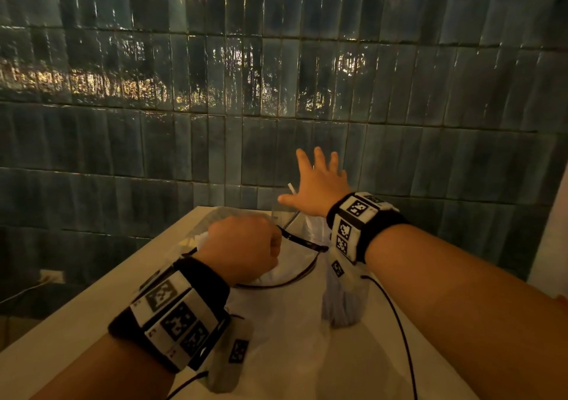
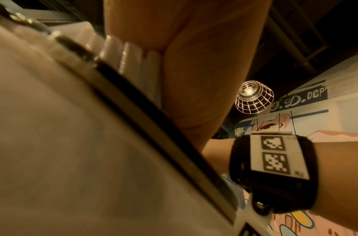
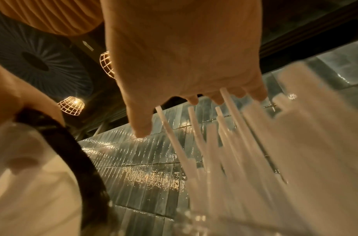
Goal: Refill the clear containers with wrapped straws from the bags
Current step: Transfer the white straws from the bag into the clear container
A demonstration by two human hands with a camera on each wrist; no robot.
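Reaching over the far end of the white table (image 1: 76, 316), the right hand (image 1: 319, 184) is flat with fingers spread, palm down above the wrapped straws (image 3: 224, 143) that stand upright in a clear container (image 1: 287, 215). In the right wrist view the straw tips fan out just below the fingers (image 3: 255, 94); one tip looks to touch the fingers, though contact is hard to confirm, and nothing is pinched. The container stands near the tiled wall (image 1: 276, 76), mostly hidden behind both hands. The left hand (image 1: 242, 249) is nearer, closed in a fist around a bunch of wrapped straws (image 2: 131, 63), whose white ends show beside the palm in the left wrist view. It sits over a crumpled clear plastic bag (image 1: 285, 316) lying on the table, close to the container. A black cable (image 1: 396, 322) runs across the bag from the wrist bands. Wire-cage lamps (image 2: 255, 97) glow overhead.
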